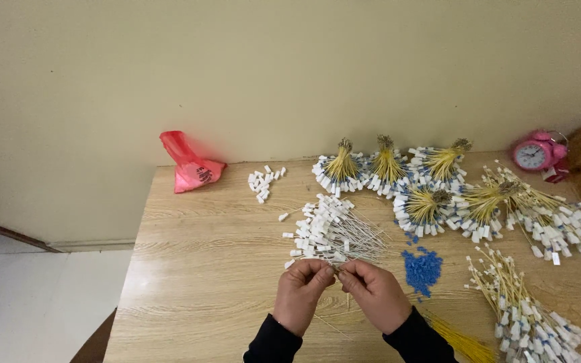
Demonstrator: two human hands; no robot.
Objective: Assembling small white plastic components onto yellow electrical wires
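At lower centre of the frame, I am pinching a thin wire with my left hand and right hand, fingertips pressed together. The white-tagged wire pile is lying just beyond on the surface; yellow bundles are sitting farther back.

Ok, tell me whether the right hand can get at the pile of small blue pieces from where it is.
Probably yes. The right hand lies just left of the blue pieces with only bare table between, though its fingers are pinching the white-tagged wires along with the left hand.

head cam | above, facing forward-down | near table | wall behind
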